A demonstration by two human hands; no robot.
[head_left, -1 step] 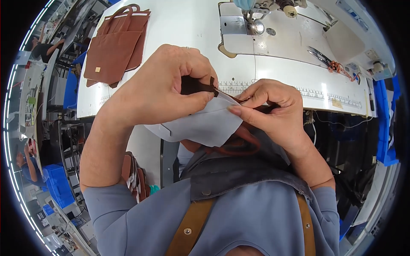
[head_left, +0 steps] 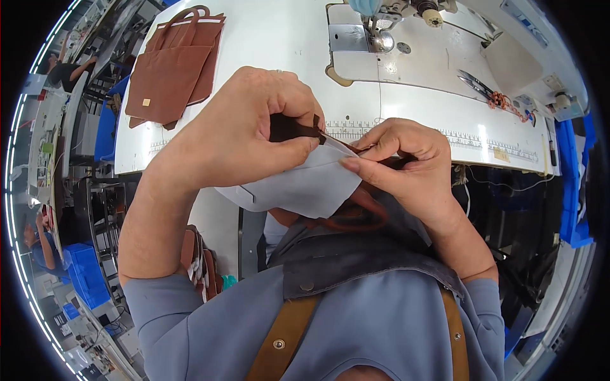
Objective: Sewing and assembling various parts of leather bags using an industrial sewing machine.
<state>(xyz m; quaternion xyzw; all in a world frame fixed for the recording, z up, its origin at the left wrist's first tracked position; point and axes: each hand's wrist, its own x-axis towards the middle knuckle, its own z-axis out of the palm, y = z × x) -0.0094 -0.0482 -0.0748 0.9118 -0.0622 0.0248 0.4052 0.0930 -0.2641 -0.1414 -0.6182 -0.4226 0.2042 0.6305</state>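
Observation:
In front of my chest I hold a bag panel with a light grey lining side facing me. Brown leather and a looped brown handle show below and behind it. My left hand pinches the panel's upper edge between thumb and fingers, where a dark brown strip shows inside the curled fingers. Close beside it, my right hand pinches the same edge, thumb on the grey side. The fingertips of the two hands are a short way apart. Most of the leather side is hidden.
Brown leather bag pieces with handles lie at the table's far left. A sewing machine stands at the back, with scissors to its right. A printed ruler runs along the front edge. More brown pieces hang low left.

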